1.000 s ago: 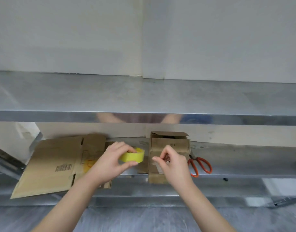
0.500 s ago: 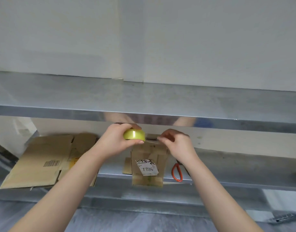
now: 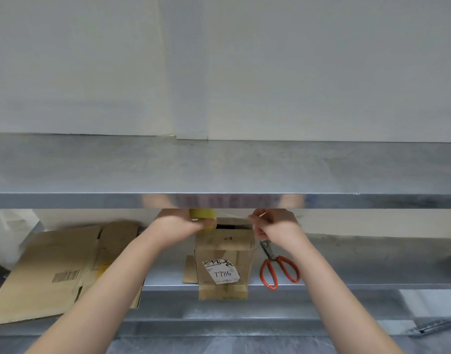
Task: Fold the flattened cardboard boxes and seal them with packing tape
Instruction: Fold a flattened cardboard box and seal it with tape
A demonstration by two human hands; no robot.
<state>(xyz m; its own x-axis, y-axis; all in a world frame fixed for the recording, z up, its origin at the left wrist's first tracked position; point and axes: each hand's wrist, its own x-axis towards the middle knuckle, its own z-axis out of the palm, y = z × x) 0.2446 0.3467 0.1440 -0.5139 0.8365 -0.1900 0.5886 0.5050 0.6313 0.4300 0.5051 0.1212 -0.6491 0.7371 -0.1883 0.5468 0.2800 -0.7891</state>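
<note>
Tape roll (image 3: 202, 215) in your left hand (image 3: 178, 224): yellow-green. Tape strip (image 3: 261, 214) pinched by your right hand (image 3: 276, 226): clear, faint whitish glint. Small box (image 3: 225, 242) before you: plain brown cardboard. White label (image 3: 222, 273) on it, black scribble, handwritten "7786". Scissors (image 3: 280, 272) to your right: orange-red handles, dark grey blades. Flattened cardboard (image 3: 38, 290) to your left: tan, black barcode (image 3: 65, 275), yellow patch. Shelves (image 3: 219, 169): dull silver-grey metal. Wall (image 3: 296, 60): off-white.

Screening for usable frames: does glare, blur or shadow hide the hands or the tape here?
Head view: even, soft light; the upper shelf lip mirrors the arms and hides the top of the tape roll in the left hand; the tape end pinched by the right hand is barely visible; box label reads clearly.
</note>
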